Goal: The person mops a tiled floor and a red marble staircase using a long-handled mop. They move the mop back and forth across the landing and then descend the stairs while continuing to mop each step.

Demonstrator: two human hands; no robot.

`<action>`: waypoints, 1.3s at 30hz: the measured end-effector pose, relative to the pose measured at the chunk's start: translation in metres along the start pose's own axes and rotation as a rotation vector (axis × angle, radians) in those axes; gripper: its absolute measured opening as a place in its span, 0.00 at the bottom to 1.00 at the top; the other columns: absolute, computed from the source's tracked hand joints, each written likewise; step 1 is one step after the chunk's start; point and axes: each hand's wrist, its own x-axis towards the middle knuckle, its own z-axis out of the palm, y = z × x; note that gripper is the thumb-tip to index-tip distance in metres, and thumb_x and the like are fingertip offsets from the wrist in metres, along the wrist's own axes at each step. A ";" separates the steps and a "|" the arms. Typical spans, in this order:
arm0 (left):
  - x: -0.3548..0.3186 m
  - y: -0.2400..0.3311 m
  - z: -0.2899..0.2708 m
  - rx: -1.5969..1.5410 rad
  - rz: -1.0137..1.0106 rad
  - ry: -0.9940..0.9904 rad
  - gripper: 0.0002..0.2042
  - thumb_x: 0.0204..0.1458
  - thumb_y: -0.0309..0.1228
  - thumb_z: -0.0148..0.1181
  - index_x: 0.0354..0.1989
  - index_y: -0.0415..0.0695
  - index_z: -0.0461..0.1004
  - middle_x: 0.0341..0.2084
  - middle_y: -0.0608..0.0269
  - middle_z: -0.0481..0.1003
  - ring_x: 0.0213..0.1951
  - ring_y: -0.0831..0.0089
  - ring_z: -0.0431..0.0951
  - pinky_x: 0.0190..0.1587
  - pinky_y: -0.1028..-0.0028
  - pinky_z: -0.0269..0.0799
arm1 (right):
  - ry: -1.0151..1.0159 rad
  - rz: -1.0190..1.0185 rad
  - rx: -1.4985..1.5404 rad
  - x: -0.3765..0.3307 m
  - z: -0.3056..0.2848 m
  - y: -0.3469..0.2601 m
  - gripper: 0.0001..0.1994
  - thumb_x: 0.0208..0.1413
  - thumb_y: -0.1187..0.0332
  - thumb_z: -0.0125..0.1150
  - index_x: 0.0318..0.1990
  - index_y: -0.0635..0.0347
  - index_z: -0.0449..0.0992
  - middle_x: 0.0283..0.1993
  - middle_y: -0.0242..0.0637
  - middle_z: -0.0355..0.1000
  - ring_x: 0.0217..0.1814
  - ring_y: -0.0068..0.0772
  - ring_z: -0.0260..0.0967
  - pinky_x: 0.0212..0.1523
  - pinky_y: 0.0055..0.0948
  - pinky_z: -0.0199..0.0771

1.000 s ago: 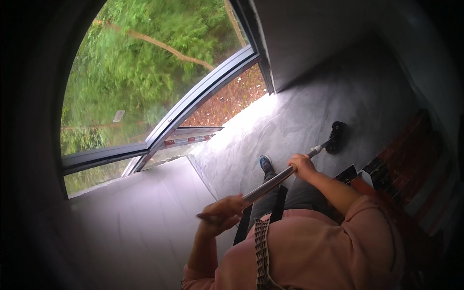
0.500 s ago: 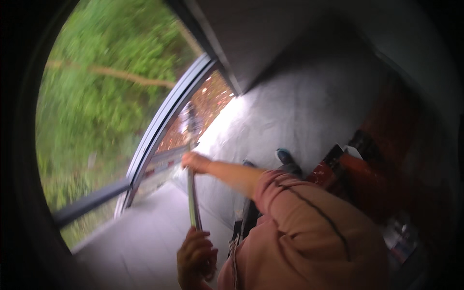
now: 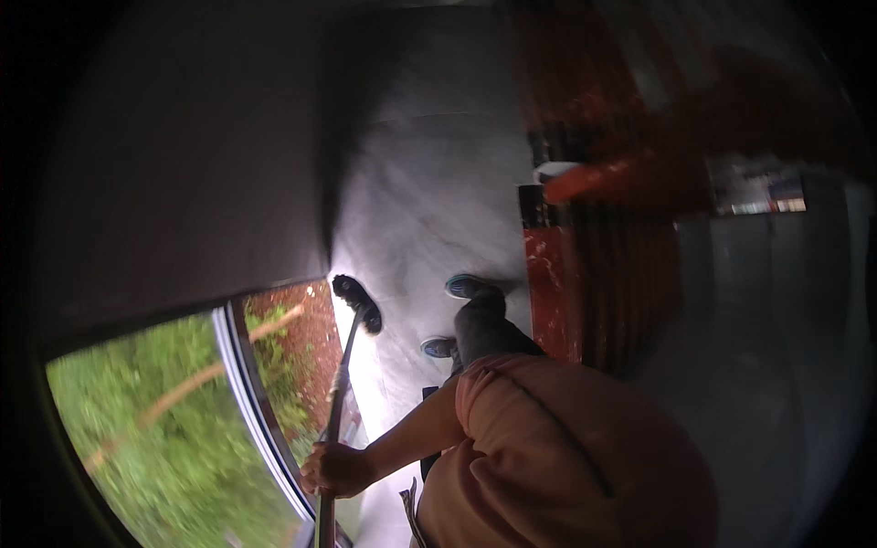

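In the lower left of the view, my right hand (image 3: 338, 470) is closed round the long thin handle of a broom (image 3: 342, 388). Its arm reaches across from a pink sleeve. The handle slants up from the lower edge to a dark, bristly broom head (image 3: 356, 304), which rests on the pale floor beside the foot of a dark wall. My left hand is out of view, and the lower end of the handle is cut off by the picture's edge.
A dark wall (image 3: 183, 183) fills the upper left. Below it, a framed window or door opening (image 3: 260, 411) gives onto greenery and reddish ground. Red stacked pieces (image 3: 548, 292) with black corners stand at right. My shoes (image 3: 464, 286) are on the grey floor (image 3: 429, 201).
The view has swung to the right. The broom head now shows on the floor by the wall corner. My left hand, earlier on the lower handle, has dropped out of view.
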 end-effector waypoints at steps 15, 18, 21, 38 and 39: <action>0.052 -0.163 0.201 -0.102 -0.199 -0.290 0.05 0.44 0.25 0.53 0.20 0.40 0.65 0.15 0.59 0.65 0.24 0.64 0.69 0.34 0.60 0.67 | -0.067 0.559 -0.728 -0.185 -0.309 0.242 0.04 0.28 0.69 0.57 0.17 0.51 0.69 0.19 0.32 0.66 0.32 0.38 0.63 0.31 0.37 0.63; 0.052 -0.168 0.211 -0.101 -0.197 -0.337 0.06 0.44 0.25 0.53 0.20 0.40 0.65 0.14 0.59 0.65 0.23 0.64 0.69 0.33 0.61 0.67 | 0.031 0.623 -0.723 -0.176 -0.314 0.234 0.05 0.27 0.70 0.57 0.19 0.51 0.71 0.21 0.31 0.67 0.34 0.36 0.61 0.32 0.34 0.63; 0.052 -0.167 0.195 -0.095 -0.168 -0.359 0.06 0.44 0.26 0.53 0.20 0.40 0.65 0.14 0.59 0.65 0.23 0.64 0.68 0.33 0.61 0.67 | 0.021 0.662 -0.646 -0.163 -0.298 0.225 0.05 0.28 0.70 0.55 0.19 0.51 0.69 0.21 0.31 0.67 0.35 0.37 0.61 0.32 0.35 0.63; 0.036 -0.059 -0.083 -0.053 -0.050 -0.326 0.07 0.45 0.25 0.51 0.19 0.38 0.63 0.14 0.58 0.64 0.21 0.63 0.67 0.31 0.61 0.70 | -0.183 0.538 -0.088 -0.031 0.056 0.142 0.14 0.37 0.70 0.53 0.36 0.54 0.74 0.29 0.42 0.71 0.31 0.38 0.70 0.33 0.35 0.67; 0.037 -0.049 -0.080 -0.051 -0.093 -0.289 0.09 0.44 0.25 0.52 0.16 0.38 0.63 0.13 0.56 0.66 0.20 0.63 0.68 0.30 0.61 0.70 | -0.035 0.465 0.022 -0.031 0.076 0.141 0.13 0.37 0.70 0.53 0.35 0.55 0.74 0.27 0.41 0.71 0.30 0.37 0.69 0.32 0.36 0.67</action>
